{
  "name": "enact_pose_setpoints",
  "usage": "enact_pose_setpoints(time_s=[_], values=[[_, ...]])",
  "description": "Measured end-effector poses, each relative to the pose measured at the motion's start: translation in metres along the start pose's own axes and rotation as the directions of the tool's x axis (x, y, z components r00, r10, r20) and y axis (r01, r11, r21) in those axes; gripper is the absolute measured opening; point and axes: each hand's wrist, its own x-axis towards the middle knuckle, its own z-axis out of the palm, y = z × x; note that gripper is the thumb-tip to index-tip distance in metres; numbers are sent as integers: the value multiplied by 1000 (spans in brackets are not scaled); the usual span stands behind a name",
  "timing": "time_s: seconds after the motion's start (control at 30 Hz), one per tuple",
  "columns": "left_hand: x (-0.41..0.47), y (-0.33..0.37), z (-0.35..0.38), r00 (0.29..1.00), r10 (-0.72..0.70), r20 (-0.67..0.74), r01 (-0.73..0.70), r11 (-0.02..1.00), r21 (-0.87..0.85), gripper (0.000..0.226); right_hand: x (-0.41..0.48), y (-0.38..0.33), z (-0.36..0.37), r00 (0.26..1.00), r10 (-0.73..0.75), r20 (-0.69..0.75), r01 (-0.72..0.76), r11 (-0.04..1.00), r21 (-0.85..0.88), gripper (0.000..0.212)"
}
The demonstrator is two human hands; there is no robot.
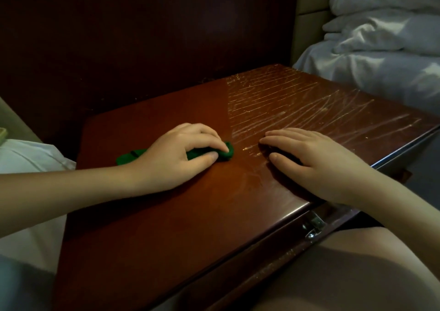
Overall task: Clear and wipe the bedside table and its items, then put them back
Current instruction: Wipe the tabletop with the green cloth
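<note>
The bedside table (166, 227) fills the middle of the frame, its dark red-brown top marked with pale scratches (297, 103) across the upper right half. Left of centre, the left hand (181, 153) grips a green cloth (133, 157), fingers and thumb curled around its bunched end and pressing it to the tabletop. Just right of it, the right hand (316, 158) lies arched with fingertips on the wood. A black patch sits under its palm, and I cannot tell whether it holds anything. White bedding (381, 37) is heaped at the upper right. A metal latch (314, 225) shows on the table's front edge at the lower right.
</note>
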Motion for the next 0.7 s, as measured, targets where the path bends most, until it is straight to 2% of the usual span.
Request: enact_pose_setpoints(time_s=[0.2,0.37,0.47,0.7], values=[[11,-5,1,1000,29,10,-28,999,-40,20,0,0,-1,1000,-12,3,12,1000,6,55],[49,-27,2,999,13,-43,-13,1000,2,19,2,3,2,1000,-21,-16,21,1000,4,57],[84,-50,4,995,-37,-90,42,998,52,20,1,3,3,1000,-22,-8,22,1000,3,67],[149,-83,11,951,-214,-225,247,960,132,22,1,2,1,1000,-18,-11,18,1000,6,67]])
